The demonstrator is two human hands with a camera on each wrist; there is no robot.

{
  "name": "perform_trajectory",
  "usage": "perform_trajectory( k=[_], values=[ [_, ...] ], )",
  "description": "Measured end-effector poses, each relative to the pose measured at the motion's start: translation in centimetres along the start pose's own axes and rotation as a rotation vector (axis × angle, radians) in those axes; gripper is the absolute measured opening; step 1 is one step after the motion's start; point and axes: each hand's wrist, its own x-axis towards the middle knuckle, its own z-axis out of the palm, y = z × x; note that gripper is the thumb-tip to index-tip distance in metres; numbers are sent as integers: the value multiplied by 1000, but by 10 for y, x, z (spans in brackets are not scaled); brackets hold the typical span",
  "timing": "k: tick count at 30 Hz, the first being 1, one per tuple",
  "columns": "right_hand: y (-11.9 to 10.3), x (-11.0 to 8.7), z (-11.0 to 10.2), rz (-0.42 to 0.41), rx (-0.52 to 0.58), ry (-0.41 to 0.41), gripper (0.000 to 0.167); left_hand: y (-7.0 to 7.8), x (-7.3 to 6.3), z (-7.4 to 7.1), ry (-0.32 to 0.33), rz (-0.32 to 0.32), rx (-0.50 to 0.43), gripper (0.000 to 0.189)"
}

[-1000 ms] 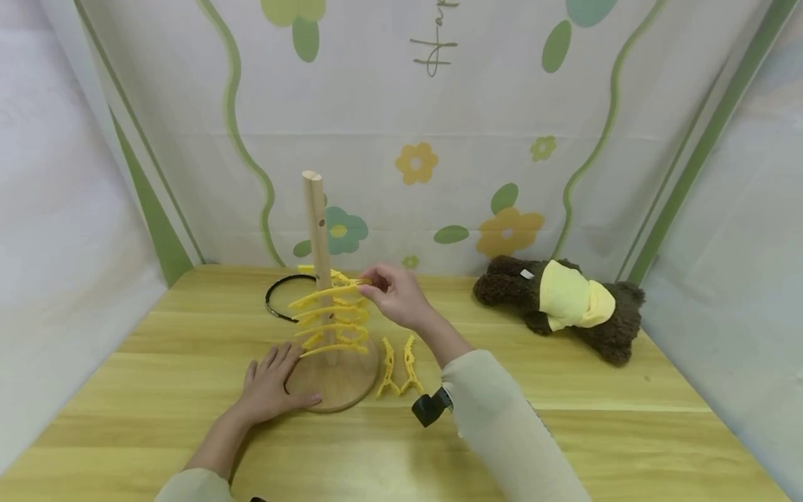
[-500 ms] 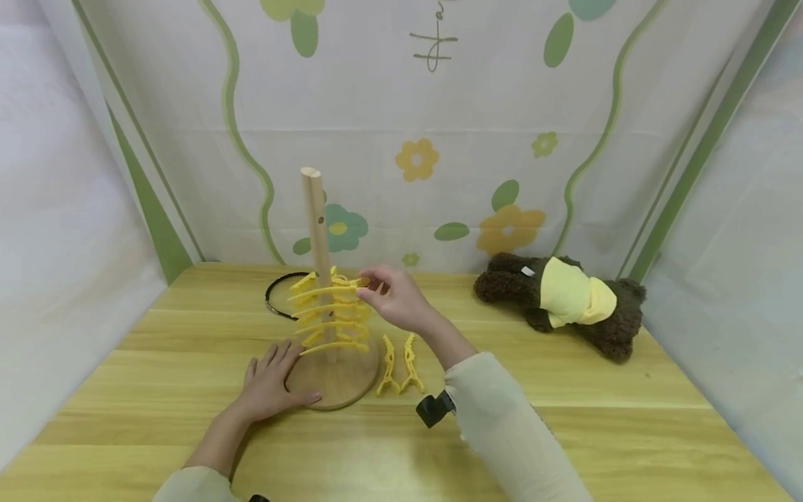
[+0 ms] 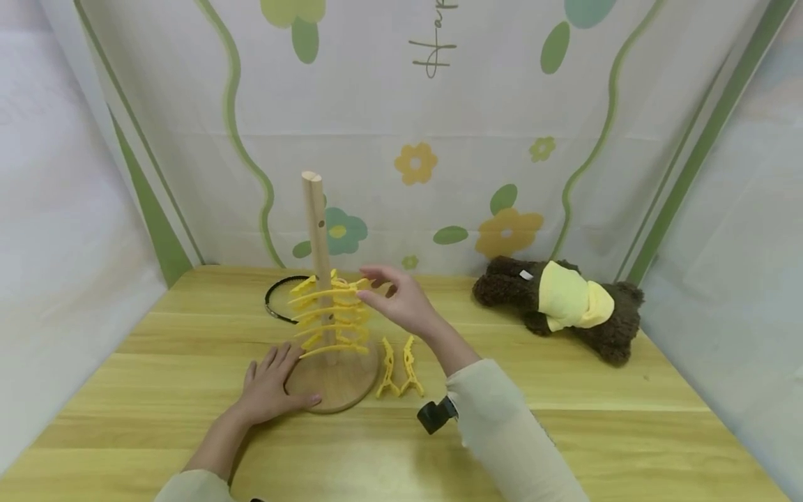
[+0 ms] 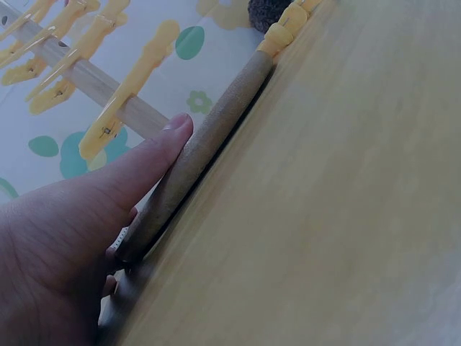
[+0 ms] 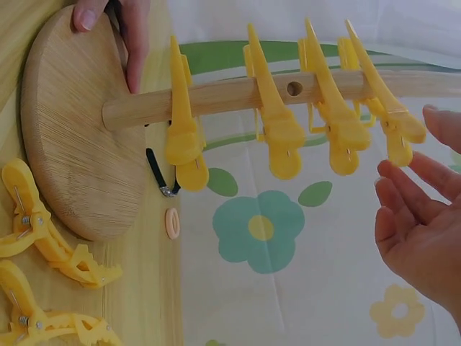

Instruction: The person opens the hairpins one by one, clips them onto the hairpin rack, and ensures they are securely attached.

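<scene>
Several yellow alligator hair clips (image 5: 274, 115) are clamped in a row on a wooden post (image 3: 318, 237), which stands upright on a round wooden base (image 3: 341, 390). My right hand (image 3: 401, 300) is beside the handle end of the topmost clip (image 5: 392, 108), thumb and fingers apart with nothing between them. My left hand (image 3: 270, 390) rests at the left edge of the base, its fingers spread and its thumb (image 4: 169, 140) on top of the rim. Two loose yellow clips, one nearer (image 3: 387, 369) and one farther right (image 3: 410, 366), lie on the table just right of the base.
Behind the post lies a thin black band (image 3: 268, 296) with a metal piece. A small pinkish ring (image 5: 172, 223) is near it on the table. To the right, a dark brown plush toy in a yellow shirt (image 3: 567, 296) lies by the floral backdrop (image 3: 464, 174).
My right fingers have parted and let go of the topmost clip, which stays on the post. The left hand has kept its place on the base.
</scene>
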Motion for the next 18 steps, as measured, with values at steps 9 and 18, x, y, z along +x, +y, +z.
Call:
perform_trajectory(
  k=[9,18],
  values=[
    [15,-51,-18,44,132,80,30,-2,1,1,4,1,10,92],
    [19,-95,-21,187,111,64,28,-2,0,2,-2,-11,-1,91]
  ],
)
